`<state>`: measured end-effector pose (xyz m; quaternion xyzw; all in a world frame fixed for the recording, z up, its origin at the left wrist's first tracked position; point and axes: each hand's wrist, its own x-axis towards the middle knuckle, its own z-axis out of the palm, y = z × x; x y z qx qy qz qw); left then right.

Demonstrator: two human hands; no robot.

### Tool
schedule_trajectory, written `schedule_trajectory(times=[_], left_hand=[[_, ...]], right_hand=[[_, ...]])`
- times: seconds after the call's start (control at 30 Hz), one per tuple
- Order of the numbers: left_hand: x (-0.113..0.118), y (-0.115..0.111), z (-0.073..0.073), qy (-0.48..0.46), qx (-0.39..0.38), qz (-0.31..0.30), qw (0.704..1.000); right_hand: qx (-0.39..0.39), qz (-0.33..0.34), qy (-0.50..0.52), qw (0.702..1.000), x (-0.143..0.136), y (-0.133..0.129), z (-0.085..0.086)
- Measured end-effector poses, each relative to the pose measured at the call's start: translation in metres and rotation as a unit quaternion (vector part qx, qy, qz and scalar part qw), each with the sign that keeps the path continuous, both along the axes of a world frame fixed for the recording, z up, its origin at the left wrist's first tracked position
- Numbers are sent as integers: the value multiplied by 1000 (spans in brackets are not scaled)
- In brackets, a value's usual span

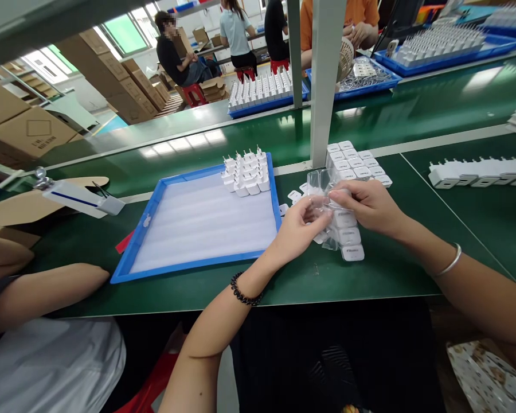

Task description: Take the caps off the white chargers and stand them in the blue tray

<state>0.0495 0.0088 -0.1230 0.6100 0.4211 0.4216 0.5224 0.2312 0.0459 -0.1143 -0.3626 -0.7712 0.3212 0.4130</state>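
Plastic (320,180) in hands (296,229) beside tray rim (274,192)

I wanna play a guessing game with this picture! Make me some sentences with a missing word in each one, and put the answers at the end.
1. The near tray has a ____ rim.
2. The dark beaded bracelet is on the ____ wrist.
3. The white plugs in the near tray have their metal pins pointing ____.
4. The clear plastic is held by the left hand and the ____ hand.

Missing words: blue; left; up; right.
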Motion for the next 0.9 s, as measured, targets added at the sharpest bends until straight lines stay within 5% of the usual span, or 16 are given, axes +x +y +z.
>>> schedule_trajectory(times=[0.33, 0.63, 0.73, 0.9], left_hand=[[3, -5, 3, 111, 36, -8, 993], [-13, 8, 6, -70, -102, -86, 989], [-12, 9, 6, -112, -152, -95, 977], [-5, 5, 9, -72, -89, -52, 992]], right_hand=[[56, -16, -23, 998, -7, -2, -12], [-120, 23, 117, 986, 0, -2, 3], [-103, 13, 135, 985, 3, -3, 8], [-47, 6, 71, 996, 0, -6, 12]])
